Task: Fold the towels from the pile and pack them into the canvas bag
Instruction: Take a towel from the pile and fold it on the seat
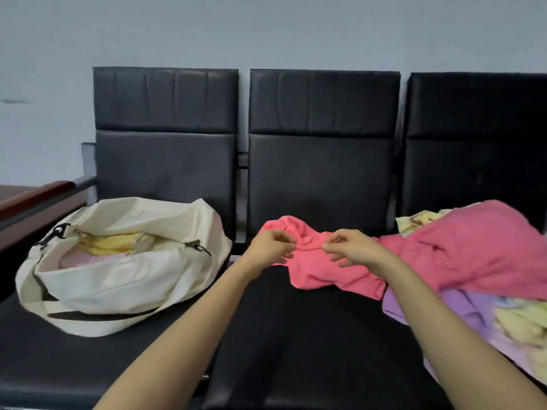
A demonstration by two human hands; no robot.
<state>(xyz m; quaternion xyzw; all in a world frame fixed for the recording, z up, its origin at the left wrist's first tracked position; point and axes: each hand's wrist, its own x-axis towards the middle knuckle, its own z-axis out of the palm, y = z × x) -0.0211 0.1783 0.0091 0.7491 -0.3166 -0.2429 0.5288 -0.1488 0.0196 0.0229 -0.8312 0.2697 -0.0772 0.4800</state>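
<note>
A pink towel [461, 250] stretches from the pile on the right seat across onto the middle seat. My left hand [270, 247] pinches its bunched left end. My right hand [352, 248] pinches the same towel a little to the right. Under it lie a purple towel [426, 309] and a yellow patterned towel [521, 321]. The cream canvas bag [118, 279] sits open on the left seat, with yellow and pale pink folded towels [109, 244] inside.
Three black padded seats [310, 335] stand in a row against a pale wall. A dark red wooden armrest [32, 196] sticks out at the far left. The bag's strap [97, 316] trails over the left seat's front.
</note>
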